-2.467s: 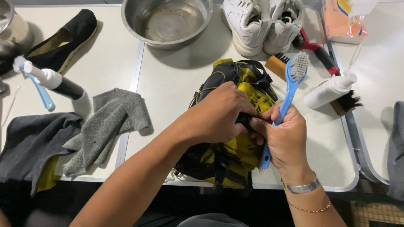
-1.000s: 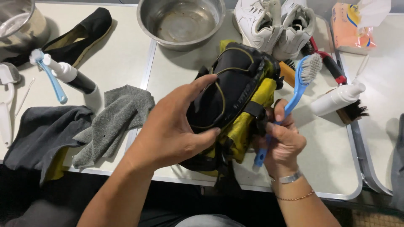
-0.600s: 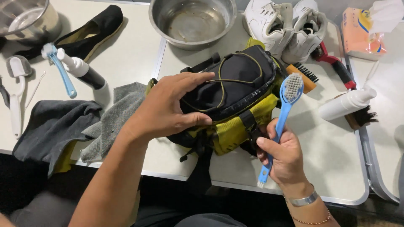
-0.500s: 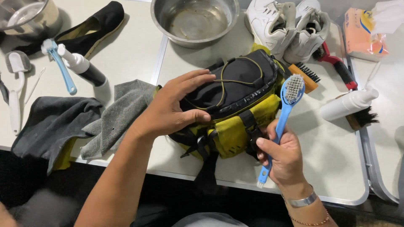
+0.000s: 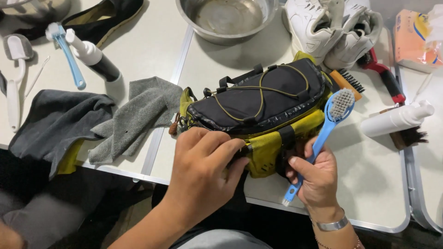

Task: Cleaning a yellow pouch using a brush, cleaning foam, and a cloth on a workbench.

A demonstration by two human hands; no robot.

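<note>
A black and yellow waist bag (image 5: 263, 99) with a yellow elastic cord lies on its side on the white table (image 5: 369, 184). My left hand (image 5: 203, 168) grips the bag's near lower edge, fingers curled on the black fabric. My right hand (image 5: 314, 177) holds a blue long-handled brush (image 5: 323, 131) by its handle, bristle head up beside the bag's right end. The fingers of that hand also touch the bag's yellow underside.
A steel bowl (image 5: 226, 18) and white sneakers (image 5: 332, 27) stand behind the bag. A grey towel (image 5: 138, 115) and dark cloth (image 5: 55, 122) lie left, with a second blue brush (image 5: 67, 53) and a spray bottle (image 5: 90, 55). Right: a white bottle (image 5: 397, 120), red-handled brush (image 5: 385, 78), orange pack (image 5: 413, 39).
My left hand slid from the top of the bag down to its near edge. The bag has been laid flatter with its black face up. The right hand and brush stayed beside it.
</note>
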